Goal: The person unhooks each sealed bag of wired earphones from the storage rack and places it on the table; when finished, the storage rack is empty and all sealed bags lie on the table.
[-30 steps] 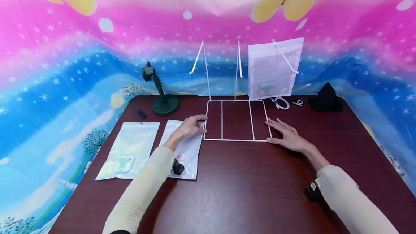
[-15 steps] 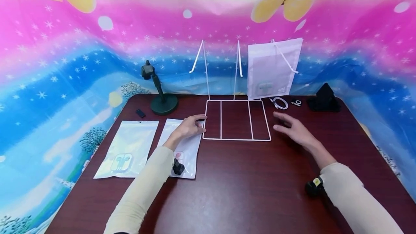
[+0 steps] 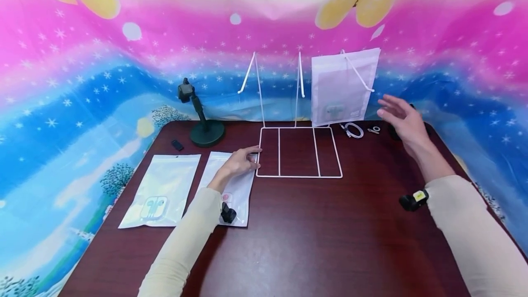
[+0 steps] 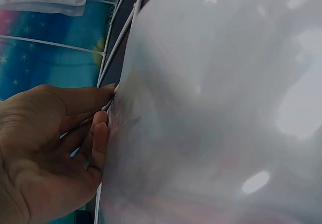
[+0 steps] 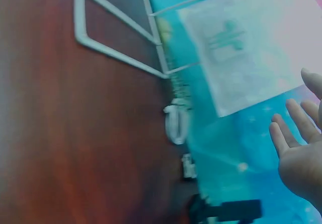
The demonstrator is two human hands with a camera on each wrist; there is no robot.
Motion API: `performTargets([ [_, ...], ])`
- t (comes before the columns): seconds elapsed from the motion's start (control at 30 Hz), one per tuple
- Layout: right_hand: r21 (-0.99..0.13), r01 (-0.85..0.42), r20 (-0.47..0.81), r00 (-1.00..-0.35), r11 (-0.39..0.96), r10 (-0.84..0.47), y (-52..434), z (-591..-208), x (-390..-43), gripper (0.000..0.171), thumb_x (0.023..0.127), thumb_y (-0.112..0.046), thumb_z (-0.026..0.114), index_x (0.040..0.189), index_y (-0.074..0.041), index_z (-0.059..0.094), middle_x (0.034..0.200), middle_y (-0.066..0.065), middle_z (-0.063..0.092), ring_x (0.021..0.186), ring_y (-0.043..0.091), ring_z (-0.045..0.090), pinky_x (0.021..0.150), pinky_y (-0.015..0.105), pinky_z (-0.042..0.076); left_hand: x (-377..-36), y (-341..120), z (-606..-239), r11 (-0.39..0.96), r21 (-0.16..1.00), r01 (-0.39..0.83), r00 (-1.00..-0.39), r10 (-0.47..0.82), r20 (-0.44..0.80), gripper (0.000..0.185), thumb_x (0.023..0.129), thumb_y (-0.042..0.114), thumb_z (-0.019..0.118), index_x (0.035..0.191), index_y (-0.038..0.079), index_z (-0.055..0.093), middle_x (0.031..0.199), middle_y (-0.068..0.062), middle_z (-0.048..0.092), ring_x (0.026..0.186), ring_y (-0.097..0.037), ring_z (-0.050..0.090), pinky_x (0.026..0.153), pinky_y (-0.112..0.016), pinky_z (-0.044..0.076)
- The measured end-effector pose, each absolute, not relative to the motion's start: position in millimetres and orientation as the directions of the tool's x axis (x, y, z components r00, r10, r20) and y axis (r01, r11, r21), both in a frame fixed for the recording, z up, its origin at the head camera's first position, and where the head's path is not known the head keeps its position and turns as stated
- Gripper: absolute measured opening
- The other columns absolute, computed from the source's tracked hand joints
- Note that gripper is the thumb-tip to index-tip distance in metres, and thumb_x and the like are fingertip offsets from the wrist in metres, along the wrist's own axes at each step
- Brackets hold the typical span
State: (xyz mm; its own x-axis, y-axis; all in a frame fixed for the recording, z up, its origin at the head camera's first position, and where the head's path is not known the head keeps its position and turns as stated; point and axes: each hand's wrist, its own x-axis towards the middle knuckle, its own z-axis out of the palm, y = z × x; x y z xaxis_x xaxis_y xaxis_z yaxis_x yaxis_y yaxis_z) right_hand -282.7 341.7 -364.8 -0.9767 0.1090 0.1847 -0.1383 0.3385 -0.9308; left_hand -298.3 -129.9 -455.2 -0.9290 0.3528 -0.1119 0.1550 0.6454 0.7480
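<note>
Left hand (image 3: 238, 163) pinching pouch (image 3: 232, 192) edge beside wire rack (image 3: 299, 152); right hand (image 3: 402, 120) spread wide, empty, raised nearer hanging bag (image 3: 343, 87).

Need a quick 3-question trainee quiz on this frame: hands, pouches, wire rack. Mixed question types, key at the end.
1. True or false: the right hand grips the frosted white pouch hanging on the white wire rack.
2. What does the left hand pinch? A) coiled white cable B) flat glossy white pouch on the table C) black stand
3. How many white pouches lie flat on the dark red table?

Key:
1. False; it is raised, fingers spread, holding nothing.
2. B, the flat glossy white pouch, at its edge beside the white wire rack.
3. Two.
</note>
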Motion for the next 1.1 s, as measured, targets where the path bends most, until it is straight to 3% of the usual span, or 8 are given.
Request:
performTargets([
  [0.23,-0.959,-0.136,0.175,-0.974,0.248,0.143,334,-319,-304,0.065,0.098,-0.030,0.073,0.157,-0.026,0.048,0.158,0.001,0.050,0.144,0.020,0.044,0.115,0.022,0.037,-300,-132,-456,0.641,0.758,0.121,-0.939,0.321,-0.121,0.060,0.090,0.005,0.076,0.148,0.011,0.059,0.088,-0.004,0.061,0.087,-0.019,0.054,0.082,-0.031,0.041],
  [0.43,-0.947,-0.094,0.138,-0.982,0.306,0.126,322,-293,-316,0.067,0.101,-0.032,0.067,0.162,-0.029,0.038,0.165,0.000,0.040,0.153,0.022,0.035,0.126,0.040,0.024,-299,-133,-455,0.632,0.768,0.102,-0.940,0.313,-0.133,0.061,0.091,0.004,0.075,0.149,0.011,0.059,0.089,-0.004,0.061,0.087,-0.019,0.054,0.080,-0.030,0.041],
  [0.57,-0.955,-0.086,0.133,-0.980,0.284,0.150,318,-288,-319,0.065,0.101,-0.029,0.068,0.160,-0.030,0.042,0.164,-0.002,0.042,0.152,0.021,0.036,0.127,0.043,0.021,-298,-130,-455,0.619,0.779,0.096,-0.939,0.317,-0.136,0.061,0.091,0.004,0.076,0.149,0.010,0.058,0.090,-0.006,0.061,0.085,-0.019,0.053,0.080,-0.030,0.041],
  [0.67,-0.968,-0.105,0.157,-0.962,0.230,0.224,316,-290,-320,0.058,0.099,-0.026,0.072,0.154,-0.027,0.053,0.153,-0.005,0.055,0.145,0.017,0.045,0.125,0.039,0.026,-298,-130,-455,0.612,0.784,0.106,-0.937,0.325,-0.126,0.061,0.091,0.003,0.076,0.149,0.008,0.058,0.095,-0.006,0.063,0.085,-0.017,0.053,0.079,-0.028,0.041],
  [0.77,-0.978,-0.160,0.193,-0.932,0.131,0.306,314,-292,-321,0.049,0.095,-0.020,0.077,0.142,-0.022,0.066,0.130,-0.005,0.071,0.128,0.012,0.058,0.119,0.031,0.036,-298,-129,-456,0.612,0.783,0.111,-0.938,0.326,-0.122,0.060,0.090,0.002,0.076,0.148,0.007,0.059,0.094,-0.005,0.062,0.084,-0.016,0.053,0.078,-0.027,0.041],
  [0.87,-0.975,-0.217,0.216,-0.909,0.038,0.356,312,-293,-320,0.041,0.091,-0.015,0.081,0.131,-0.017,0.074,0.108,-0.007,0.075,0.109,0.008,0.063,0.109,0.025,0.043,-298,-130,-458,0.617,0.780,0.105,-0.939,0.320,-0.127,0.060,0.091,0.003,0.076,0.148,0.008,0.059,0.091,-0.006,0.061,0.084,-0.017,0.052,0.076,-0.027,0.040],
  [1.0,-0.969,-0.225,0.246,-0.888,0.099,0.389,307,-293,-318,0.034,0.091,-0.019,0.082,0.124,-0.016,0.078,0.100,-0.012,0.072,0.100,0.005,0.061,0.096,0.023,0.046,-300,-130,-459,0.610,0.786,0.097,-0.940,0.316,-0.129,0.060,0.092,0.003,0.075,0.149,0.009,0.058,0.111,-0.008,0.065,0.085,-0.017,0.052,0.073,-0.026,0.041],
  [1.1,-0.960,-0.217,0.272,-0.869,0.177,0.412,303,-292,-315,0.030,0.092,-0.022,0.081,0.121,-0.017,0.079,0.099,-0.013,0.068,0.100,0.004,0.057,0.089,0.023,0.046,-300,-130,-458,0.606,0.790,0.092,-0.940,0.315,-0.133,0.060,0.092,0.003,0.074,0.150,0.010,0.057,0.116,-0.010,0.065,0.086,-0.017,0.052,0.072,-0.026,0.041],
])
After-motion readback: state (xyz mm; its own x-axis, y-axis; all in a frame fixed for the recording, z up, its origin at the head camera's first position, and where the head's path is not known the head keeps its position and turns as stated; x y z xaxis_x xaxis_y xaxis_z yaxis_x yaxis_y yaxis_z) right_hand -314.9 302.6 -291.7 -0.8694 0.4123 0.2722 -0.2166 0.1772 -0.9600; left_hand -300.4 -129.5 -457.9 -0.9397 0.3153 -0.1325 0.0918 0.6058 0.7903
